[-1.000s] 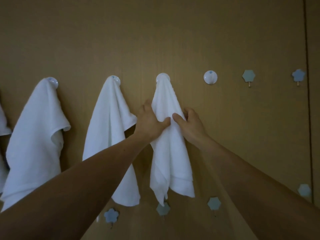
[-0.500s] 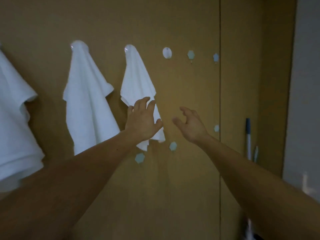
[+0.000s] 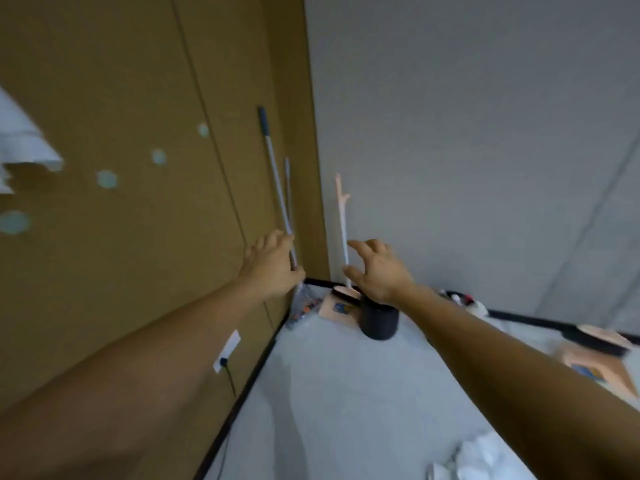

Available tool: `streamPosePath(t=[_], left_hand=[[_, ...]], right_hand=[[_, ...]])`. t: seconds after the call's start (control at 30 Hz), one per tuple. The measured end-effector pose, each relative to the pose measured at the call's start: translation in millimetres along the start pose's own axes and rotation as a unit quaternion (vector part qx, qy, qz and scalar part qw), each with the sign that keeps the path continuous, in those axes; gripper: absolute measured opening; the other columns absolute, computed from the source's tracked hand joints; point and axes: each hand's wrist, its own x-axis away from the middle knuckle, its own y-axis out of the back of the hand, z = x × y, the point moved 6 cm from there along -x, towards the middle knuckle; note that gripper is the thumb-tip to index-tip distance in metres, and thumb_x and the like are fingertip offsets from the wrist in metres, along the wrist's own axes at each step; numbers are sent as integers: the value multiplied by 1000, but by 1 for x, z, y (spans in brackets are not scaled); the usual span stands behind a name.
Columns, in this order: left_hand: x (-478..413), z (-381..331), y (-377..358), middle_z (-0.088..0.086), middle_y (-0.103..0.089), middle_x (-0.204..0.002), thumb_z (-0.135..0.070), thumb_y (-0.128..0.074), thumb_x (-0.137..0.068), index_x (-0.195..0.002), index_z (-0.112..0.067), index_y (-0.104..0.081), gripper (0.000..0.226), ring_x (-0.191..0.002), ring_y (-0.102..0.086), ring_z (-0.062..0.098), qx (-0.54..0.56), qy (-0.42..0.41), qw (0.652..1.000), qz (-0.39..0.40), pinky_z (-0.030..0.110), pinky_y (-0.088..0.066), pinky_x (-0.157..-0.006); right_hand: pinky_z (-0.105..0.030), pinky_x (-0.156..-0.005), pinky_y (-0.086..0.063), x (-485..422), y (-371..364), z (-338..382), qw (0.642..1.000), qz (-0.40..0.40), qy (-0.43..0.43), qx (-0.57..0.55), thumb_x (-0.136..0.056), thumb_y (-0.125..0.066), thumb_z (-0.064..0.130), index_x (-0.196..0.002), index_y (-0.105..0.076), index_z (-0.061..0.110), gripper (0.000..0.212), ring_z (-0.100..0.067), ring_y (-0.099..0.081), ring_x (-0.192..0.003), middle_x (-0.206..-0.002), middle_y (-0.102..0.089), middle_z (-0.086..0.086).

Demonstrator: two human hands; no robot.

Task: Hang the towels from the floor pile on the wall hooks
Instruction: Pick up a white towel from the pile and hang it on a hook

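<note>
The view has swung right and down toward a room corner and is blurred. My left hand (image 3: 272, 266) and my right hand (image 3: 377, 270) are both stretched out in the air with loose fingers, holding nothing. The bottom corner of a hung white towel (image 3: 26, 147) shows at the left edge on the brown wall. Small pale blue hooks (image 3: 106, 178) dot that wall. White towels of the floor pile (image 3: 478, 459) lie at the bottom right, partly hidden by my right forearm.
A mop handle (image 3: 273, 161) leans in the corner behind my left hand. A dark bin (image 3: 379, 322), a pink brush and dustpan (image 3: 341, 303) stand on the grey floor. Another dustpan (image 3: 602, 358) lies at the right. A wall socket with a cable (image 3: 227, 349) sits low.
Both hands let go of the third hung towel and pulled back from the wall. The view turned right and down, away from the hooks toward the corner and floor.
</note>
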Motion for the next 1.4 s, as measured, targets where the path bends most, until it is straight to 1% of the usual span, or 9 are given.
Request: streamPosePath(t=[0.13,0.27,0.5,0.7,0.93,1.07,1.17,1.27,1.4], left_hand=[[25,-134,-81,5,-30,-148,-47,-57,-81,-142,-21,-35,70,-134,-29,28,18,-79,993,82,44,-25,-106],[86,-269,-176,4,-26,-150,-50,-56,-83,-144,-23,-31,71,-135,-27,29,11,-162,964,209,45,-24,-106],[193,-405,-305,5,-31,-148,-46,-55,-83,-145,-24,-30,70,-134,-30,27,25,-253,904,344,41,-27,-106],[231,-432,-409,7,-37,-143,-44,-56,-82,-141,-20,-36,67,-130,-35,29,19,-271,858,435,42,-33,-104],[268,-444,-570,8,-40,-136,-42,-54,-83,-134,-20,-40,58,-123,-41,30,34,-235,831,503,44,-43,-96],[292,-439,-686,9,-46,-125,-37,-56,-81,-120,-17,-48,45,-113,-47,30,29,-209,827,521,46,-47,-91],[312,-430,-769,12,-42,-136,-36,-58,-82,-132,-15,-43,56,-125,-41,32,21,-183,832,523,45,-42,-99],[327,-421,-836,12,-37,-141,-37,-58,-84,-140,-15,-36,64,-129,-37,32,39,-155,839,520,43,-38,-99],[337,-409,-895,11,-37,-141,-36,-59,-84,-142,-16,-35,66,-127,-39,32,61,-142,843,515,43,-38,-99]], right_hand=[[-45,-107,-34,113,10,-138,992,16,-125,12,-94,-49,48,-147,-33,28,58,-33,-34,-132,-144,-37,-12],[-47,-106,-36,244,10,-260,966,53,-254,18,-94,-47,48,-147,-32,27,58,-32,-34,-131,-145,-36,-12],[-43,-108,-35,404,-25,-375,908,117,-403,-7,-95,-48,44,-145,-37,26,55,-31,-31,-133,-144,-36,-10],[-41,-105,-37,487,-99,-427,855,153,-493,-51,-94,-48,46,-146,-35,25,57,-31,-36,-130,-144,-37,-10],[-42,-103,-41,556,-235,-525,795,198,-567,-93,-94,-50,46,-144,-37,19,59,-31,-45,-126,-143,-43,-11],[-43,-105,-41,579,-343,-596,780,217,-575,-116,-94,-50,45,-145,-36,16,60,-31,-47,-127,-143,-44,-12],[-43,-107,-39,589,-420,-646,770,221,-583,-134,-95,-50,43,-145,-36,12,60,-31,-45,-129,-144,-44,-13],[-44,-105,-41,595,-481,-690,758,180,-606,-160,-94,-53,40,-143,-37,10,60,-32,-46,-127,-142,-46,-15],[-46,-103,-40,592,-534,-729,774,156,-596,-143,-94,-56,32,-151,-23,24,67,-39,-42,-128,-144,-36,-17]])
